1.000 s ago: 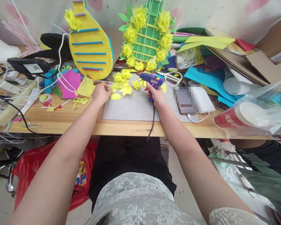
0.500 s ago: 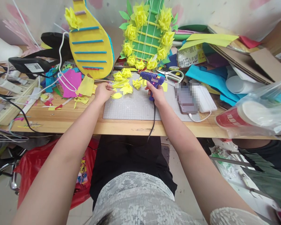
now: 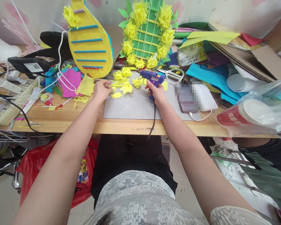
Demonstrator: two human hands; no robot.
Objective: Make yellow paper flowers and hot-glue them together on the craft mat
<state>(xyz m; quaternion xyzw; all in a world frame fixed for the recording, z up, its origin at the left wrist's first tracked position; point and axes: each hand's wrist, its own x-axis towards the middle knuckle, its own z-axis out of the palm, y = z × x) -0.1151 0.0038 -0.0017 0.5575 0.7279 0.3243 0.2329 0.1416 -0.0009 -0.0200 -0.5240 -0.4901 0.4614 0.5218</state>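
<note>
The blue glue gun (image 3: 152, 77) is gripped in my right hand (image 3: 156, 92) above the grey cutting mat (image 3: 131, 109), its nozzle pointing left. At the mat's left edge, my left hand (image 3: 102, 90) has its fingers bent together; what they pinch, if anything, is too small to make out. Just right of these fingers lie loose yellow paper petals (image 3: 116, 95) and a yellow paper flower (image 3: 126, 88). Another small yellow flower (image 3: 137, 82) rests between the two hands. More yellow flowers (image 3: 118, 75) sit behind the petals.
A yellow lute-shaped piece (image 3: 91, 47) and a green stringed piece (image 3: 145, 40) edged with yellow flowers stand behind. Scissors (image 3: 174, 74), a phone (image 3: 188, 101) and a bagged cup (image 3: 234, 115) are right. Paper scraps (image 3: 70, 82) and cables (image 3: 61, 62) lie left.
My left hand has drawn back slightly to the left from the petals. My right hand keeps the glue gun in nearly the same place.
</note>
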